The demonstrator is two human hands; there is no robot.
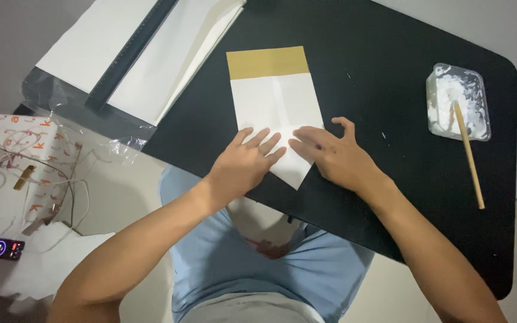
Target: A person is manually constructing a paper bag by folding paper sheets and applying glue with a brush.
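Tub (457,101) of white paste (stick (468,154) leaning in), both hands (243,164) (336,157), fingers spread flat, pressing folded paper (276,107)

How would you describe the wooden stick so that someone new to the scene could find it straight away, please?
Start at the black table and look to its right end, well away from both hands. There a clear tub of white paste stands, and the stick leans out of it towards the near edge. It is the only thin, tan, rod-shaped thing there.

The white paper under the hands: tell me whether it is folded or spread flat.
Folded. The white paper shows crease lines and overlapping layers beneath a tan strip.
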